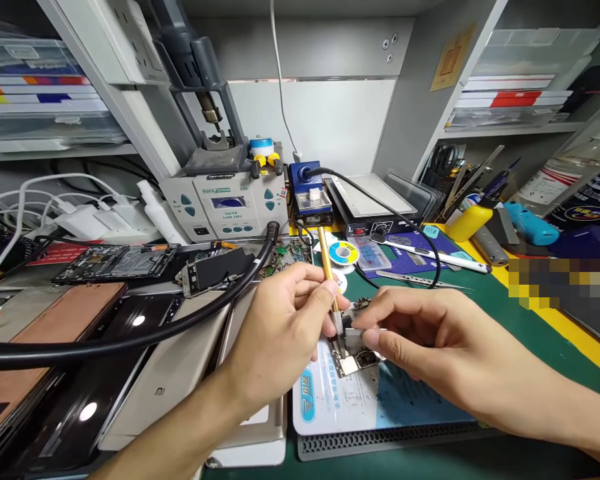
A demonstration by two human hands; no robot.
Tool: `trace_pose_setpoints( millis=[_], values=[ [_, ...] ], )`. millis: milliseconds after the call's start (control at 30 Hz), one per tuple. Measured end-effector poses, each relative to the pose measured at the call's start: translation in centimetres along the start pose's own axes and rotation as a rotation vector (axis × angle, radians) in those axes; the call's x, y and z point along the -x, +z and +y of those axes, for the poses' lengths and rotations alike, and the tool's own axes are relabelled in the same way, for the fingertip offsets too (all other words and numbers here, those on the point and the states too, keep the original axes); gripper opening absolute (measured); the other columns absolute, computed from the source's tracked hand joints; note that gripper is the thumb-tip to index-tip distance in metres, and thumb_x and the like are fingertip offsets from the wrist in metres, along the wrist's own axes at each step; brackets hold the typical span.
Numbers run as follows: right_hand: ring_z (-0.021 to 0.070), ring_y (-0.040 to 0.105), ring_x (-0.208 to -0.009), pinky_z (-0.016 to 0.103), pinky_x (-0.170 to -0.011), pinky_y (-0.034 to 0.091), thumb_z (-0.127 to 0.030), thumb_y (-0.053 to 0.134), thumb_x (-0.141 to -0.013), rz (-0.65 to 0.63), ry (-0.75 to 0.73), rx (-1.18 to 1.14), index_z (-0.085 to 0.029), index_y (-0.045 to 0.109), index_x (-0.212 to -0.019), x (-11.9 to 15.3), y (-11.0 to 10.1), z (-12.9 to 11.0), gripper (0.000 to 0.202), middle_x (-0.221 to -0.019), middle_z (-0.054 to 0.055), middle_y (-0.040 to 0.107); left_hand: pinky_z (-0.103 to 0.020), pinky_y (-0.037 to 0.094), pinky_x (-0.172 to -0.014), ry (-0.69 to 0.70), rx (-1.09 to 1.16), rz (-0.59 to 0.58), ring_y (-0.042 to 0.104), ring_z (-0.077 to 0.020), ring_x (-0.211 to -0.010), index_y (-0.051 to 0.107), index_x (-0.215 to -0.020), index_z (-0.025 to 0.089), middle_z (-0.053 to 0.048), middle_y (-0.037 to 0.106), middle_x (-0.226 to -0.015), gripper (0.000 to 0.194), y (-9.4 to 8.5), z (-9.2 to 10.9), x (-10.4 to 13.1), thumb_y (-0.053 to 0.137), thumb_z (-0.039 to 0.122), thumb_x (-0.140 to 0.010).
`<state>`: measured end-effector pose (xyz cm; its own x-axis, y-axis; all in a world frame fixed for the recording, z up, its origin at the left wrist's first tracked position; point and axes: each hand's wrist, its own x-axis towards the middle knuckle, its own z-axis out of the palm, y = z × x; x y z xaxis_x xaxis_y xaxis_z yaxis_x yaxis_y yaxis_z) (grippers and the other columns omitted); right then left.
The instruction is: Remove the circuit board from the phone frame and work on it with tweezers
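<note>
My left hand (280,327) is closed around a slim gold-handled knife (325,248), held upright with its tip pointing down. Between the thumb and fingers of my right hand (445,350) is a small grey rectangular piece (357,337), close to the knife's lower end. Whether the blade touches this piece cannot be made out. Beneath both hands lies a phone circuit board (349,365), partly hidden by my fingers. It rests on a white and blue printed mat (340,408).
A thick black hose (190,327) curves over several phones (163,383) at left. Behind stand a hot-air station (230,207) and a blue soldering-iron stand (305,180). A solder spool (343,253), tweezers (420,280) and a white pen-like tool (440,257) lie beyond my hands.
</note>
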<state>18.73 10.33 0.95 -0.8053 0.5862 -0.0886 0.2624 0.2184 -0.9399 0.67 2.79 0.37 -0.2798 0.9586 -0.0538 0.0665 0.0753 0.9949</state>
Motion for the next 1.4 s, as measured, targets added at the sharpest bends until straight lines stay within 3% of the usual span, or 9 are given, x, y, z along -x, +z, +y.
trace_pose_setpoints(
  millis=[67,167,800,1400],
  values=[
    [0.0152,0.058,-0.070,0.025,-0.059,0.044,-0.036,0.065,-0.094,0.019,-0.035,0.017,-0.019,0.075,-0.092,-0.05,0.10,-0.11,0.019,-0.084,0.004,0.072,-0.013,0.042,-0.034,0.000,-0.009,0.008,0.049,-0.0029,-0.034,0.064,-0.085,0.017,0.003,0.070,-0.069,0.017,0.00,0.01,-0.05,0.061,0.032,-0.094],
    [0.0164,0.062,-0.074,0.025,-0.063,0.046,-0.032,0.066,-0.094,0.031,-0.058,0.043,-0.020,0.077,-0.090,-0.28,0.25,-0.24,0.016,-0.086,0.003,0.075,-0.013,0.042,-0.034,-0.002,-0.035,0.014,0.049,-0.0030,-0.035,0.064,-0.084,0.017,0.003,0.069,-0.068,0.017,-0.01,0.10,-0.03,0.062,0.031,-0.094],
    [0.0152,0.058,-0.070,0.025,-0.060,0.044,-0.033,0.066,-0.093,0.018,-0.006,0.052,-0.020,0.075,-0.087,-0.39,0.25,-0.18,0.016,-0.081,0.002,0.073,-0.012,0.041,-0.034,-0.018,-0.041,0.008,0.050,-0.0040,-0.032,0.065,-0.083,0.018,0.006,0.064,-0.056,0.019,-0.08,0.02,-0.01,0.062,0.032,-0.094],
    [0.0132,0.061,-0.070,0.023,-0.061,0.045,-0.024,0.063,-0.093,0.059,-0.072,0.188,-0.021,0.074,-0.083,-0.09,0.37,-0.52,0.015,-0.081,-0.001,0.074,-0.012,0.042,-0.035,-0.035,-0.066,-0.004,0.051,-0.0034,-0.035,0.065,-0.084,0.017,0.007,0.064,-0.058,0.020,-0.13,0.24,-0.08,0.060,0.033,-0.096]
  ],
)
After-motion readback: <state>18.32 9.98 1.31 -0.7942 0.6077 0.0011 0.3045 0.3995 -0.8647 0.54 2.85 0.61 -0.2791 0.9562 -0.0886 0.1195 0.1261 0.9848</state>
